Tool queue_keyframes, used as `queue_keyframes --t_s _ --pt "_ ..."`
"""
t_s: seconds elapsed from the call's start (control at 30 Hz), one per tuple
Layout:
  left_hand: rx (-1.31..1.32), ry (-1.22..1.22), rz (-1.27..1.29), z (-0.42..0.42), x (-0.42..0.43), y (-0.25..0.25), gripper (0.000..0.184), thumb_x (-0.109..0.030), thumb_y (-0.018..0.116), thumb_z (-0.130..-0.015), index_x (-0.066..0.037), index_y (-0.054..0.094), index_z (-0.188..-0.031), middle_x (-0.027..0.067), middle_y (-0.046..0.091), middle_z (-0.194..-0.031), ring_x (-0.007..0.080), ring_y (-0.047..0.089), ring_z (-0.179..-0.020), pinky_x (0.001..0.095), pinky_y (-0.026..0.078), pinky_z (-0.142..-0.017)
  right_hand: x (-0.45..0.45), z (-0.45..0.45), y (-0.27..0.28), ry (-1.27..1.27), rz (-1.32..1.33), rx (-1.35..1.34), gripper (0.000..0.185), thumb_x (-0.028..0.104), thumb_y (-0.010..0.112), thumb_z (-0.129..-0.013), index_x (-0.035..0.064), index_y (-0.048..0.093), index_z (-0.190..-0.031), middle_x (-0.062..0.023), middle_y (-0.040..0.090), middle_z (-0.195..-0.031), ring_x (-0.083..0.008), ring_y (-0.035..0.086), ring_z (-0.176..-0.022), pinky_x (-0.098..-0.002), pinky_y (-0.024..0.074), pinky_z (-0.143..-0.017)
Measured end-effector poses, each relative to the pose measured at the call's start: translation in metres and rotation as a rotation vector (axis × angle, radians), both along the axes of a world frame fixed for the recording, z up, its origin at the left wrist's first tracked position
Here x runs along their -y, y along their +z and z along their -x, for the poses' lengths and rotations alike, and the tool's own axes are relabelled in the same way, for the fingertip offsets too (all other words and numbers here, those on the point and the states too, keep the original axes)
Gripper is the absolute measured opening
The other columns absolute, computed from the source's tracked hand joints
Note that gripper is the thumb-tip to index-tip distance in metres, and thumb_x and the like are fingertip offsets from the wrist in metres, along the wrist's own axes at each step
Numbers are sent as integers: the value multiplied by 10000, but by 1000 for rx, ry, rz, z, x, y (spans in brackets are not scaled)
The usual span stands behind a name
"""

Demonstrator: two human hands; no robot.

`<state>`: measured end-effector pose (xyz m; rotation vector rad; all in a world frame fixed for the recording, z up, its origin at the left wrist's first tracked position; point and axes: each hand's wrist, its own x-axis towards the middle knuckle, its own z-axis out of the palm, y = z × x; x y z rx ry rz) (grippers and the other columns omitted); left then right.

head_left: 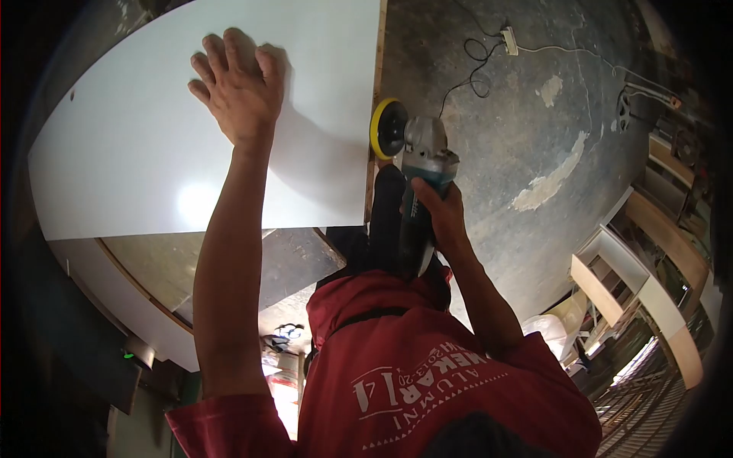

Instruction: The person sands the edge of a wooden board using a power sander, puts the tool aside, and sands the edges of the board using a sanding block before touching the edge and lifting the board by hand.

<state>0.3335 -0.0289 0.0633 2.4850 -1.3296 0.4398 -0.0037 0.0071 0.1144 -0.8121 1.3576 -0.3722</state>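
Observation:
My left hand (243, 95) lies on the white panel (130, 145), fingers spread and holding nothing. On the right, my right hand (443, 210) is wrapped round the dark body of an angle grinder (429, 164). The grinder's yellow-rimmed round pad (388, 129) stands on edge at the panel's right edge; whether it touches that edge I cannot tell. Part of the grinder's lower body is in shadow near the red shirt.
A power strip (509, 40) with a black cord and a white cable lies on the concrete floor (496, 137). Wooden and white frame pieces (611, 259) stand at the right. Below the white panel is a grey board (286, 267).

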Motion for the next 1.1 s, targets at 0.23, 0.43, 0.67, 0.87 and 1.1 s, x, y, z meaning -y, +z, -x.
queue_keyframes --t_s 0.23,0.43,0.67,0.87,1.1 --pt "-37 -42 -28 2 0 6 556 -407 497 -950 -53 504 -1379 187 460 -1458 379 416 -1289 537 339 -1034 14 -7 2 16 21 -30 471 306 790 -883 -45 638 -1158 -95 696 -969 -166 696 -820 -313 573 -720" --pt "-92 31 -114 5 1 9 613 -460 446 -995 -95 465 -1487 199 423 -1547 417 386 -1386 557 315 -1107 67 -39 13 -26 14 89 492 330 782 -882 -64 623 -1130 -109 679 -925 -191 698 -765 -308 599 -627" --pt "-155 78 -112 3 -3 -1 663 -528 389 -1026 -135 402 -1560 179 332 -1633 466 275 -1499 632 205 -1194 116 -55 2 38 63 31 515 419 799 -850 -17 687 -1099 -88 709 -970 -160 682 -851 -325 549 -749" --pt "-189 74 -143 4 -2 3 680 -500 409 -1019 -97 385 -1566 206 315 -1634 488 249 -1504 648 191 -1195 145 -69 2 42 120 41 499 437 792 -841 -7 708 -1053 -80 704 -909 -153 668 -813 -316 548 -743" --pt "-182 80 -145 5 -1 3 673 -508 389 -1016 -107 406 -1555 212 324 -1628 494 275 -1488 642 208 -1188 118 -56 20 110 130 5 500 406 806 -838 -12 689 -1086 -82 707 -904 -149 680 -822 -323 555 -757"
